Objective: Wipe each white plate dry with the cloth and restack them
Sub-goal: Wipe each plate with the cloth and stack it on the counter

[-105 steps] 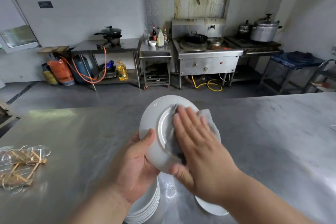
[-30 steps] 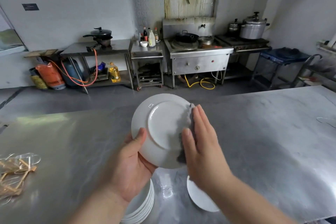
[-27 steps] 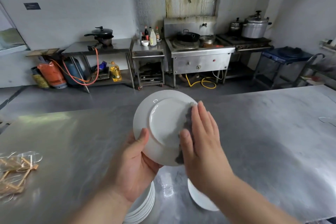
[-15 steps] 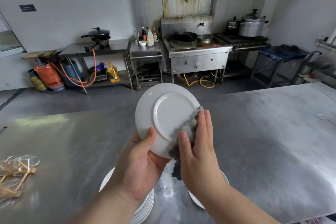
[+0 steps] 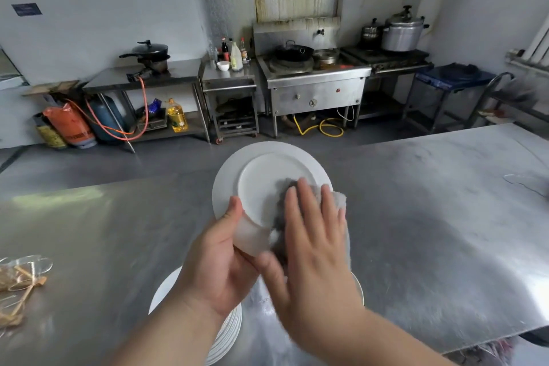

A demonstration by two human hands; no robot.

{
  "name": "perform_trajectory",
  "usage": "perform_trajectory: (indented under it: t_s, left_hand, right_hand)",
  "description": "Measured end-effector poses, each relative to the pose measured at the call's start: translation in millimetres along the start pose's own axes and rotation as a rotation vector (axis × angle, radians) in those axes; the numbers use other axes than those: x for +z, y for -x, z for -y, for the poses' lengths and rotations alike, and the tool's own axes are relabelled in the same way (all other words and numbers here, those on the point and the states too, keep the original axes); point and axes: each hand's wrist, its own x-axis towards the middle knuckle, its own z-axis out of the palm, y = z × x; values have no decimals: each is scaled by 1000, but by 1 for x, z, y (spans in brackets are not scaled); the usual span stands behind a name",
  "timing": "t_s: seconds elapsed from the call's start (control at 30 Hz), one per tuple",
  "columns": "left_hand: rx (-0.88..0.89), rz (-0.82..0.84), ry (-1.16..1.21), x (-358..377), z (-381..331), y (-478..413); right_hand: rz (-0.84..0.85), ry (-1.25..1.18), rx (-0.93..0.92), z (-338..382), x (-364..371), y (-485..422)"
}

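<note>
Both hands are up in front of me over the table (image 5: 416, 217). My left hand (image 5: 219, 264) is closed on the lower rim of a white plate (image 5: 261, 175), thumb on the side facing me, fingers hidden behind. My right hand (image 5: 315, 235) is spread flat, fingers nearly straight, pressing the grey cloth (image 5: 337, 202) against the plate's lower right part; it pins the cloth rather than gripping it. The raised ring on the plate tells me I am looking at its underside, tilted toward me.

Below my left wrist sits the stack of white plates (image 5: 228, 333) on the table. Below my right wrist I catch only the edge of another plate (image 5: 358, 288), lying apart from the stack. I cannot tell which of the two is the dried lot.

Out past my left hand lies a clear bag of wooden sticks (image 5: 20, 279). Beyond my hands, across the floor, stands the stove (image 5: 315, 83) with its pots.

I judge the job is mid-way: this plate is being wiped and must yet be set down, and a good pile of plates waits.
</note>
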Motion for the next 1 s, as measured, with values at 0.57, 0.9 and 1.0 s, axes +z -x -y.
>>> perform_trajectory:
  t_s: [0.57,0.9,1.0]
  left_hand:
    - [-79,-119,60,30,75,-29]
    - [-259,-464,-10,-6,162,-30]
    - [-379,-541,-71,-26,187,-26]
  right_hand:
    - [200,-50,-156,-83,-18,5]
    - [613,-168,571,-215,-12,41]
    - [817,-239,702,-244,-2,67]
